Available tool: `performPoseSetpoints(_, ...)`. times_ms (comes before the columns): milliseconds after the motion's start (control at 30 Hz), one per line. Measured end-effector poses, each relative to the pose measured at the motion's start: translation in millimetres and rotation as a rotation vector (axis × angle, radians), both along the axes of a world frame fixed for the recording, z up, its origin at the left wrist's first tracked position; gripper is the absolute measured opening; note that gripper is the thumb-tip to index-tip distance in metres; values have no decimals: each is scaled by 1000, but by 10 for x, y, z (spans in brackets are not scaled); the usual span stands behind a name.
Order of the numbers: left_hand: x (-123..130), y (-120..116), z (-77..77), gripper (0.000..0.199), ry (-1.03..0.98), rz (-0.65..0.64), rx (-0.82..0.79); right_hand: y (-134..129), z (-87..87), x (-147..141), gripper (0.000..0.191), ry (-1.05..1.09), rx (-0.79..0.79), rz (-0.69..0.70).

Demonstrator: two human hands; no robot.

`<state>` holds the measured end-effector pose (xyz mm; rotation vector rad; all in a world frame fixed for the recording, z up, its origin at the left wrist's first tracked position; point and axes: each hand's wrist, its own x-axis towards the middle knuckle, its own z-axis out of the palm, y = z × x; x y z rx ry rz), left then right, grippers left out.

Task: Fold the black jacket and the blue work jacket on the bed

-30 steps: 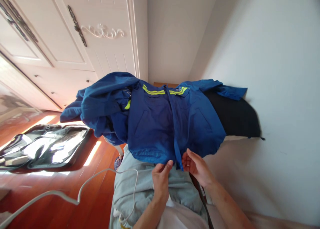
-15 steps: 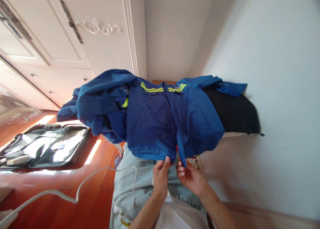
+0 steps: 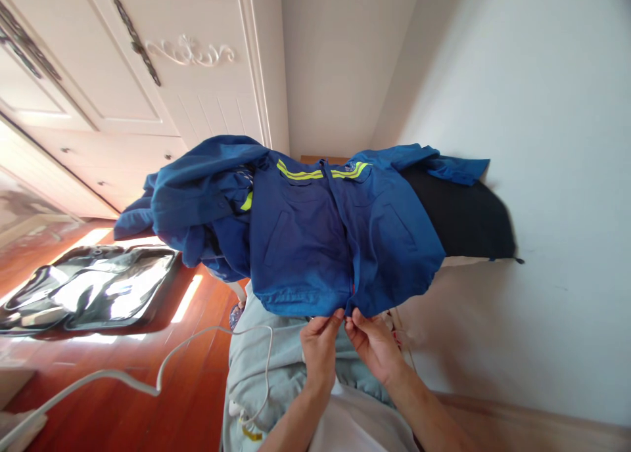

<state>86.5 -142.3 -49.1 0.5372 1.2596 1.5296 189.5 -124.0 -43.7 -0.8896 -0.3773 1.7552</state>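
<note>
A blue jacket point(image 3: 305, 235) with yellow stripes across its chest lies spread out in the middle, its front edges meeting near the hem. My left hand point(image 3: 321, 343) pinches the bottom corner of one front edge. Right beside it, my right hand point(image 3: 372, 343) pinches the other front edge at the hem. The fingertips of both hands nearly touch. More bunched blue cloth point(image 3: 192, 202) lies left of the jacket, and a black cloth point(image 3: 461, 219) shows under its sleeve on the right.
An open black case point(image 3: 108, 288) lies on the red wooden floor point(image 3: 192, 380) at the left. A white cable point(image 3: 123, 380) runs across to the grey-green cloth point(image 3: 280, 357) on my lap. A white cabinet point(image 3: 207, 104) stands behind, and a pale wall point(image 3: 532, 110) rises at the right.
My right hand has moved left and slightly up, bringing its front edge against the other. The gap between the two edges at the hem has closed.
</note>
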Motion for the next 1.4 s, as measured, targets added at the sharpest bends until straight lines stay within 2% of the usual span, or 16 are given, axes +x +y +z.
performPoseSetpoints(100,-6,-12,42,32,34,-18,12,9,75,-43,37,14,-34,-59)
performPoseSetpoints(200,-21,-15,90,33,114,-39,23,38,96,-73,46,17,30,-44)
performPoseSetpoints(433,-63,18,170,41,213,-163,71,118,-57,-104,43,-30,69,-16)
performPoseSetpoints(600,-76,21,234,30,162,-216,129,165,-48,-139,41,-101,146,47)
performPoseSetpoints(767,-84,132,324,30,16,-208,130,269,0,-174,46,-198,166,51)
performPoseSetpoints(833,-75,166,379,33,15,-199,129,310,6,-186,48,-194,164,44)
performPoseSetpoints(967,-62,185,460,36,70,-179,153,360,35,-226,48,-115,136,16)
performPoseSetpoints(1133,-99,227,529,39,31,-128,160,394,116,-319,43,17,131,-29)
performPoseSetpoints(1267,-149,309,632,44,0,-56,119,430,134,-384,39,119,166,34)
performPoseSetpoints(1400,-167,349,677,40,28,-60,113,465,93,-396,37,124,198,52)
